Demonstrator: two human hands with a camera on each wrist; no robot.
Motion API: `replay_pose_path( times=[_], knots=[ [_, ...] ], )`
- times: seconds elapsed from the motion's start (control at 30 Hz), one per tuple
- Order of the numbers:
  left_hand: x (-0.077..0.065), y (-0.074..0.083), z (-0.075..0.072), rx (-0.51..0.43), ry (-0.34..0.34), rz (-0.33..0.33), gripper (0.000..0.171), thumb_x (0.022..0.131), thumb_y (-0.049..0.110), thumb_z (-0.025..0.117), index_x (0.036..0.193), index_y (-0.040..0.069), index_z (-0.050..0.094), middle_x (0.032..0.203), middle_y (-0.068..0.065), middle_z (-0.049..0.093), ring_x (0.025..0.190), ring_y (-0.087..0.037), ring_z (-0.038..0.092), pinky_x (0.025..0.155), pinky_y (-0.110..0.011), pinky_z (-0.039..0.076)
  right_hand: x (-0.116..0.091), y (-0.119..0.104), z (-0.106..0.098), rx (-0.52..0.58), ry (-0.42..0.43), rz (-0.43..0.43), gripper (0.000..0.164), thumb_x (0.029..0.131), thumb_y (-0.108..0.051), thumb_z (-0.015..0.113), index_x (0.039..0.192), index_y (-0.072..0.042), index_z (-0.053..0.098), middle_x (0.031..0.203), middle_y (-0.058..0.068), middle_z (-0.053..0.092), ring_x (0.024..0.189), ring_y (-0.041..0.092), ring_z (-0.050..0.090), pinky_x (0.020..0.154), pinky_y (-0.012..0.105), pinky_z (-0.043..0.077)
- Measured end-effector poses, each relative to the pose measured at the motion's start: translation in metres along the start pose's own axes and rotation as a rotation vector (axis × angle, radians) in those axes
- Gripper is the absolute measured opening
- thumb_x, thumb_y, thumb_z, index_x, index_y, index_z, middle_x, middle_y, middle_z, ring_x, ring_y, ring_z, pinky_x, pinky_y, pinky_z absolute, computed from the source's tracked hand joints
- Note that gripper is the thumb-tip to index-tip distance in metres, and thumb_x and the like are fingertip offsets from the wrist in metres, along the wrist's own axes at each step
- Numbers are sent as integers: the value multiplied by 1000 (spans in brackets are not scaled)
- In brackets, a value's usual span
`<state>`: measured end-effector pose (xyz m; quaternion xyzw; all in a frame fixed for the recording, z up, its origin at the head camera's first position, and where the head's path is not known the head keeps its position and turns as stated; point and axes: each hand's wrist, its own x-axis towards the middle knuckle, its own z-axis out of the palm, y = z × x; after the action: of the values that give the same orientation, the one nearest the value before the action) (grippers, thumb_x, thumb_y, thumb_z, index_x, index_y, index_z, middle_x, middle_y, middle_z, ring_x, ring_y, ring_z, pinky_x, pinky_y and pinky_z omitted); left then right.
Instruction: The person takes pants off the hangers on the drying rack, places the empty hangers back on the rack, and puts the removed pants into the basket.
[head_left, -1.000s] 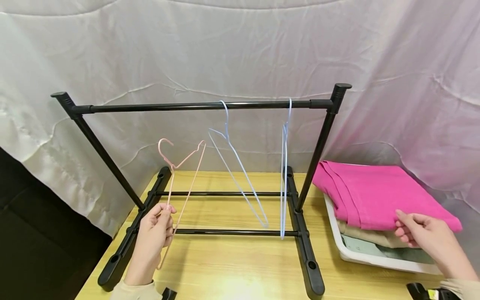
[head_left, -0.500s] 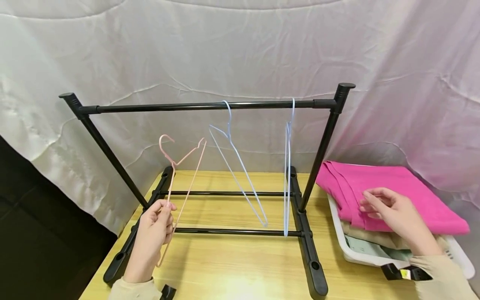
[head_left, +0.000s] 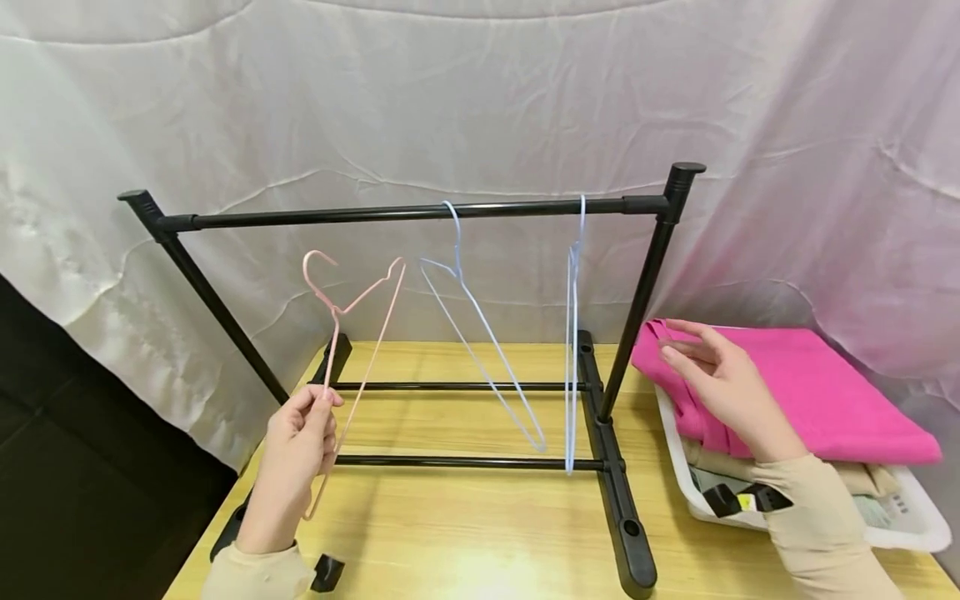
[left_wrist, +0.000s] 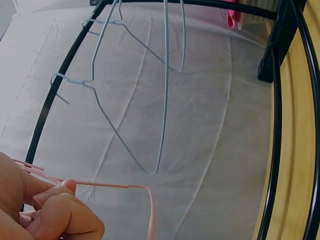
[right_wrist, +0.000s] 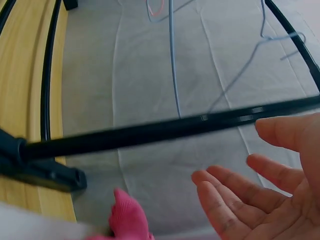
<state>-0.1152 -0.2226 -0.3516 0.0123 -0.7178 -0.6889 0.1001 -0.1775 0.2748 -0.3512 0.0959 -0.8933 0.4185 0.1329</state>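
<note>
My left hand [head_left: 300, 437] pinches a pink clothes hanger [head_left: 365, 371] by one slanted arm, its hook pointing up, in front of the rack's left half. The left wrist view shows the curled fingers [left_wrist: 67, 212] on the pink wire. My right hand [head_left: 723, 387] hovers over the left part of the folded pink cloth [head_left: 832, 400], fingers loosely spread and holding nothing. In the right wrist view that hand [right_wrist: 270, 185] is beside a black rack post [right_wrist: 125, 137]. Two blue hangers hang from the top bar [head_left: 337, 215]: one near the middle [head_left: 487, 333], one at the right [head_left: 572, 358].
The black rack stands on a wooden table [head_left: 465, 533]; its right foot [head_left: 626, 525] reaches toward the front edge. Right of it sits a white basket [head_left: 918, 521] with beige and green folded cloths under the pink one. A pale curtain [head_left: 480, 100] hangs behind.
My right hand has left the pink cloth's front edge and moved left and away from me over it. My left hand has lifted the pink hanger slightly.
</note>
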Motion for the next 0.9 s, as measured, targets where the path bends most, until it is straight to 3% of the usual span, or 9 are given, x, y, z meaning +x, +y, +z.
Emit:
replay_pose_path(
  times=[0.2,0.37,0.53,0.73,0.9],
  knots=[
    [8,10,-6,-14,15,41,25,108,29,44,98,7,52,56,6,31,42,-3,24,38,-36,11,16,-9,19,66,-14,-46,56,101,-35,60,151,-20,41,142,16,58,125,30,61,88,0,42],
    [16,20,-8,-16,24,67,27,107,31,46,98,6,52,54,7,31,42,-3,24,37,-35,11,24,-12,29,102,-15,-53,65,101,-33,61,155,-10,31,144,25,52,127,41,58,85,-2,41],
    [26,28,-9,12,28,80,24,107,30,45,97,9,53,54,7,31,41,-3,25,34,-31,15,31,-11,39,173,-17,-96,59,105,-31,54,153,-7,29,143,23,54,130,34,57,90,0,41],
    [29,35,-10,14,37,104,24,106,30,48,97,10,54,55,6,33,41,-4,26,34,-31,15,35,-6,46,186,24,-156,46,107,-26,50,147,-9,37,135,17,64,115,-5,60,88,4,45],
    [31,45,-10,10,46,126,25,105,32,49,99,8,55,58,5,35,42,-6,27,33,-31,16,37,-1,47,191,48,-157,41,107,-25,50,144,-12,40,128,15,68,109,-11,60,86,5,44]
  ],
)
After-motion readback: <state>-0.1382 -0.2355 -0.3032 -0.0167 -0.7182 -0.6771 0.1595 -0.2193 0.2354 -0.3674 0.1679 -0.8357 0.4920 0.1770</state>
